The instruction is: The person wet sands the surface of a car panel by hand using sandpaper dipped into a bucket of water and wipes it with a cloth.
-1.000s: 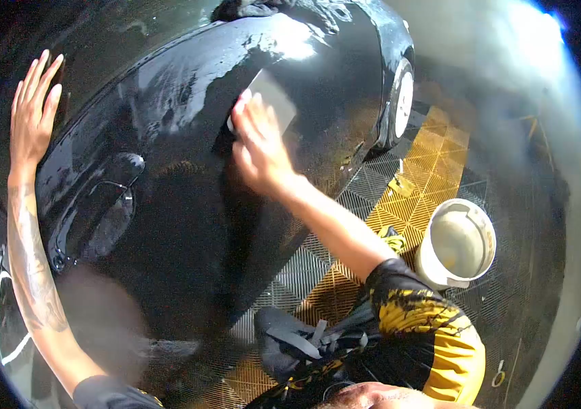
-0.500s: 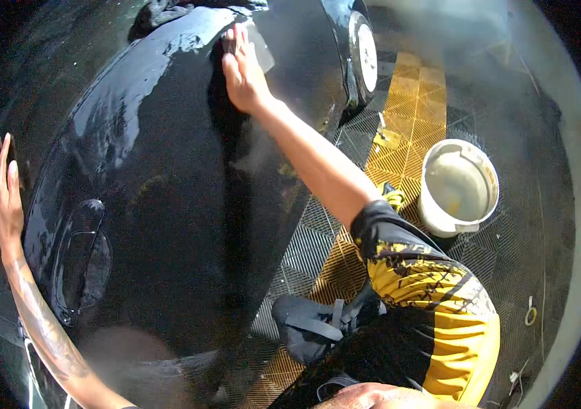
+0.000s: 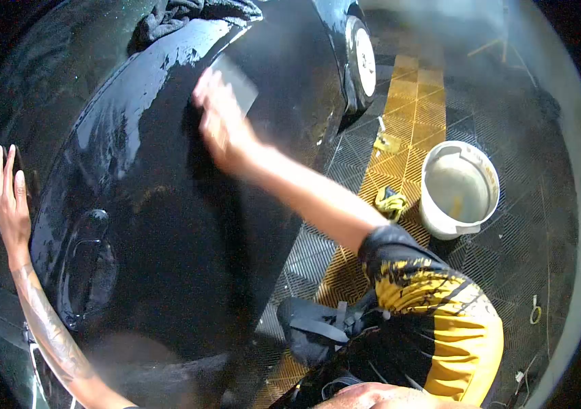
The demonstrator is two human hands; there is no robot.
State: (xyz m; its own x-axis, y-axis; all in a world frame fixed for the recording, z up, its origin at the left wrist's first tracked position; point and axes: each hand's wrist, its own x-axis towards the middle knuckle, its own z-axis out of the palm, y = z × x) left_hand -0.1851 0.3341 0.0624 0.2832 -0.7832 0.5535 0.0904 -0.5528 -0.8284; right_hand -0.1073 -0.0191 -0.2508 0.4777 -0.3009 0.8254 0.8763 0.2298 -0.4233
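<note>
A wet, dark car door (image 3: 168, 252) fills the left and middle of the head view, its door handle (image 3: 89, 266) at lower left. My right hand (image 3: 224, 129), smeared by motion, is on the upper part of the panel. Its fingers are pressed over a flat grey rectangular pad (image 3: 239, 88), whose exact kind I cannot make out. Far to the left, my left hand (image 3: 12, 208) lies flat with fingers stretched out against the dark glass side of the car, holding nothing. Water streaks mark the panel between the hands.
A dark towel (image 3: 188, 15) lies on the car at the top. To the right stand a white bucket (image 3: 461, 187) of cloudy liquid and a yellow cloth (image 3: 391, 202) on the grid-tile floor (image 3: 410, 102). A car wheel (image 3: 364, 58) is beyond; a tape roll (image 3: 536, 315) lies right.
My right hand has slid the grey pad across the panel, back toward me and a little left. My left hand stays flat in place; the whole view has shifted slightly.
</note>
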